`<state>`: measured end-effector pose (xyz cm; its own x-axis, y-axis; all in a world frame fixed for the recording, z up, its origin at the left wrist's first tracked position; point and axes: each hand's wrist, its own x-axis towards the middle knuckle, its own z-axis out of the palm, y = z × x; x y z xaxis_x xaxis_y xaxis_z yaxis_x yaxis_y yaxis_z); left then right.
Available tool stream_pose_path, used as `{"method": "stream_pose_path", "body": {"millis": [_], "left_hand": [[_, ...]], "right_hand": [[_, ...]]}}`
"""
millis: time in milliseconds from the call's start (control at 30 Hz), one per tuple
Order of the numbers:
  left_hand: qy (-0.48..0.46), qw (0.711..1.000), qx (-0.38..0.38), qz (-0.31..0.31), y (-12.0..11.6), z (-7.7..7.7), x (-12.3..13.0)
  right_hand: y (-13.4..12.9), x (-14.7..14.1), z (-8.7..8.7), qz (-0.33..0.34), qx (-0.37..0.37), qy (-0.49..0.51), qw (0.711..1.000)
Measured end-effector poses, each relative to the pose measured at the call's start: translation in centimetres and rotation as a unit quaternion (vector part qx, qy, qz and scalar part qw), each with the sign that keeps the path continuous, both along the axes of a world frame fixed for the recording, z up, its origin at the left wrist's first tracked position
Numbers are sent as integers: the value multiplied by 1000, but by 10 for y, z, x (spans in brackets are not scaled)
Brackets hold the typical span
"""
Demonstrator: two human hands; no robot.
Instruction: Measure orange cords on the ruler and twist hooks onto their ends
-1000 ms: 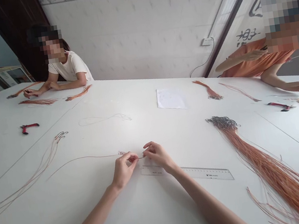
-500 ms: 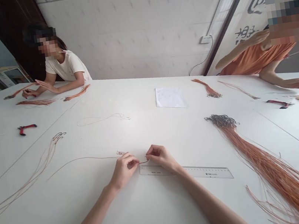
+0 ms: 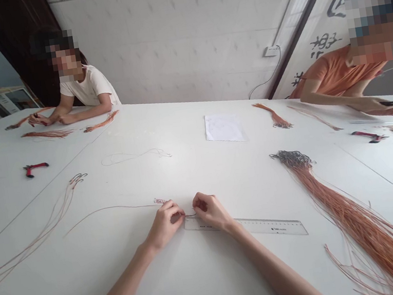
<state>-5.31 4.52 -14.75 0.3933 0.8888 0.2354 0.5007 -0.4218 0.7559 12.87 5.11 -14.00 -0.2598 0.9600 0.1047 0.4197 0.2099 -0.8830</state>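
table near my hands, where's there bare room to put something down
Bare white tabletop shows between the ruler and the sheet of paper, and also in front of the left hand, below the long thin wires. It is crowded to the right, where the big bundle of orange wires fans out, and where the right hand meets the thin wire.

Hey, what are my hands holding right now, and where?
Your left hand and right hand pinch a thin copper-coloured cord between their fingertips, on a short stretch between the hands; the fingers hide the exact grip.

ruler [image 3: 271, 226] print: too small | wall calligraphy [image 3: 325, 44]: illegible
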Motion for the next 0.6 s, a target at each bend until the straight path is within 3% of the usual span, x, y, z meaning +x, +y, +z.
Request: {"method": "stream_pose_path", "body": {"millis": [600], "left_hand": [[4,1000,4,-8,0,2,0]], "right_hand": [[-1,-1,-2,1,64,-57,996]]}}
